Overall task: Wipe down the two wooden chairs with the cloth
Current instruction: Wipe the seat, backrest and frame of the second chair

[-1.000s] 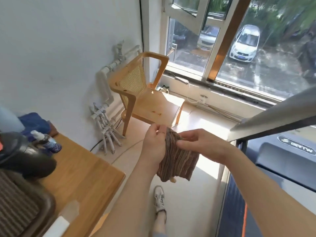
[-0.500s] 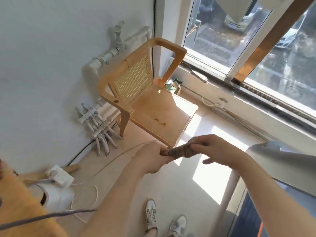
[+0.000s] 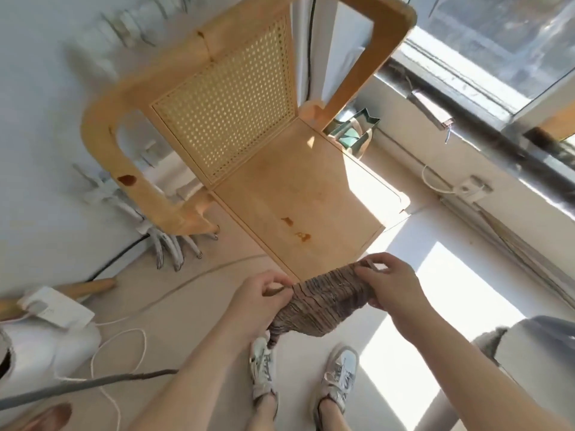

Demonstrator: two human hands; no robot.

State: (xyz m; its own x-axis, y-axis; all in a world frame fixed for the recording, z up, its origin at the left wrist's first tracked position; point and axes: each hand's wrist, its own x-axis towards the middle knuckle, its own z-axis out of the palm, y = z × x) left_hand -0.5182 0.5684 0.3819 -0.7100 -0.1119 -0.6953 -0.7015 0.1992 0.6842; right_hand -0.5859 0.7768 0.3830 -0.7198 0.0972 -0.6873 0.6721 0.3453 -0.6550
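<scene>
The pale floor (image 3: 311,393) takes up most of what I see, with bright sun patches across it on my right. The wooden chair (image 3: 311,188) stands just in front of me, its back toward the white wall (image 3: 46,144) and one side toward the window (image 3: 497,32). It has a woven cane back panel (image 3: 227,110), looped armrests and a flat seat. A grey rounded shape (image 3: 535,346) sits at my right edge; it is too blurred for me to say what it is.

The cloth (image 3: 323,306), brown and striped, hangs bunched between my hands, just at the front edge of the seat and above my feet. I cannot tell whether it touches the wood. My left hand (image 3: 264,293) pinches its left end with curled fingers, and my right hand (image 3: 389,284) grips the right end from above.

A small bag (image 3: 357,132) stands behind the chair near the window wall. My two shoes (image 3: 340,377) point toward the chair. A white adapter (image 3: 56,307) lies at my left with a thin white cable (image 3: 118,340) looping over the floor. Two small brown stains (image 3: 287,221) mark the seat near its front, and another (image 3: 126,179) marks the nearer armrest.
</scene>
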